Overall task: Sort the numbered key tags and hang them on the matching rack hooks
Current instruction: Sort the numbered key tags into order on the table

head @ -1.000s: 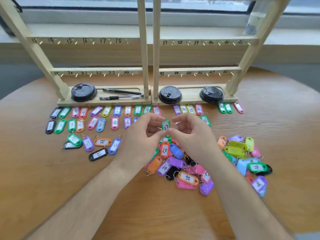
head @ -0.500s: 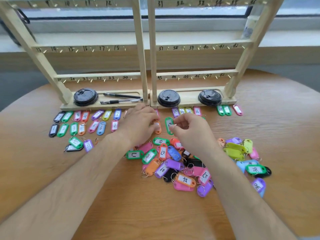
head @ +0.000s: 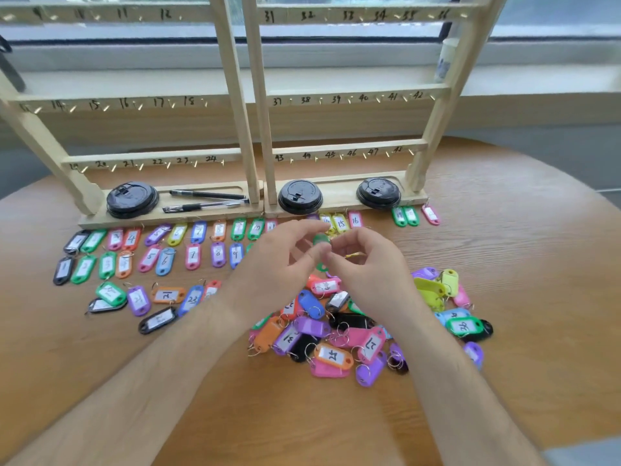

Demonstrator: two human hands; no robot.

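Note:
Both my hands meet above the table's middle. My left hand [head: 282,264] and my right hand [head: 366,267] pinch a green key tag [head: 321,239] between their fingertips; most of it is hidden by fingers. A loose pile of coloured key tags [head: 336,334] lies below my hands. Sorted tags lie in rows [head: 161,250] on the left, in front of the wooden rack [head: 255,129]. The rack's numbered hooks [head: 154,105] carry no tags.
Three black cup lids [head: 132,199] and two pens [head: 206,200] sit on the rack's base. Several more tags [head: 415,215] lie at the base's right end, and yellow and purple ones [head: 437,287] to my right. The round wooden table [head: 521,264] extends beyond.
My left hand came back from the sorted rows to meet my right hand. Both hands now hold the green tag, raised slightly. The camera tilted up a little.

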